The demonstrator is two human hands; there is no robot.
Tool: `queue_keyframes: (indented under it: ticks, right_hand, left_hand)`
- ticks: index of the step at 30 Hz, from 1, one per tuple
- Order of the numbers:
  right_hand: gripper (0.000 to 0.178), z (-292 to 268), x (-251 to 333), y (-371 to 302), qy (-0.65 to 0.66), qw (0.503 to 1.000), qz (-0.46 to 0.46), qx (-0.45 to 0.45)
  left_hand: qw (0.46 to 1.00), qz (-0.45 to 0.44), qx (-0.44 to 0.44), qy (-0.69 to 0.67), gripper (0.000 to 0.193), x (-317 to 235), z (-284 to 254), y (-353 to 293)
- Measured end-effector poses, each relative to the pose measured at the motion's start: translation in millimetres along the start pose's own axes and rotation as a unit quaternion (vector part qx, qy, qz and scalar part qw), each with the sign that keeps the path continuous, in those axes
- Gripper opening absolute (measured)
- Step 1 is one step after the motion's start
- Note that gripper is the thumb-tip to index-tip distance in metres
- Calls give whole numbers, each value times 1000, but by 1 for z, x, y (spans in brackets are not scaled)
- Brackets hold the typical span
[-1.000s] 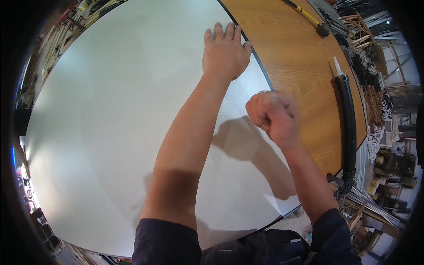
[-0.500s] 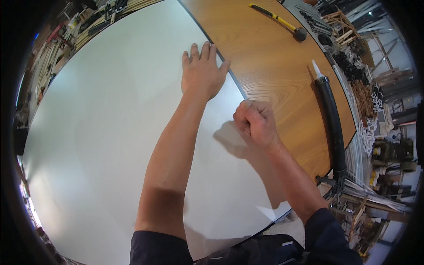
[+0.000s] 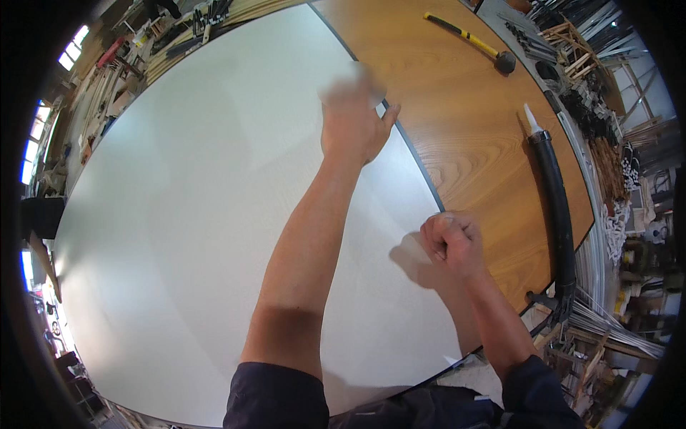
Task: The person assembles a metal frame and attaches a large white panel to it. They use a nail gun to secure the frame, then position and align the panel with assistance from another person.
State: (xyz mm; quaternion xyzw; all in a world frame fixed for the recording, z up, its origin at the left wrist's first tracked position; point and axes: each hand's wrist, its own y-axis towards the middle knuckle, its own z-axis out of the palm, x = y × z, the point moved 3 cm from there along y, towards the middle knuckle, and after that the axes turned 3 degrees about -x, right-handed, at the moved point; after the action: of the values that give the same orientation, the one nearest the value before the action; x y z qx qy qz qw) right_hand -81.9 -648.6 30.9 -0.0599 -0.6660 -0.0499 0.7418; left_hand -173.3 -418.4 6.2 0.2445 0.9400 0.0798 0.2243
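A large white panel lies on a wood-grain surface, with a dark grey strip along its right edge. My left hand rests on the panel beside that edge. Its thumb stretches out across the strip, while its other fingers are smeared in the picture. Nearer to me, my right hand is closed in a fist over the same edge, its shadow falling on the panel. Nothing shows in the fist; whether it touches the strip I cannot tell.
On the brown wood-grain board lie a mallet with a yellow-and-black handle and a black caulking gun with a white nozzle. Long strips and tools lie beyond the far edge. Stacked profiles stand at the right.
My right fist has moved nearer to me along the panel's edge. My left hand stays at about the same place on the panel. The whole view has shifted slightly.
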Motion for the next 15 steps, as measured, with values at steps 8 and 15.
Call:
queue_keyframes:
  ticks: [8, 15]
  right_hand:
    - [38, -10, -1, -31, -3, 1000, -18, 11]
    - [39, -23, 4, -82, 118, 992, -45, -6]
  left_hand:
    - [995, 32, -91, -25, 53, -2, 3, -1]
    - [995, 34, -83, 34, 58, -5, 7, -2]
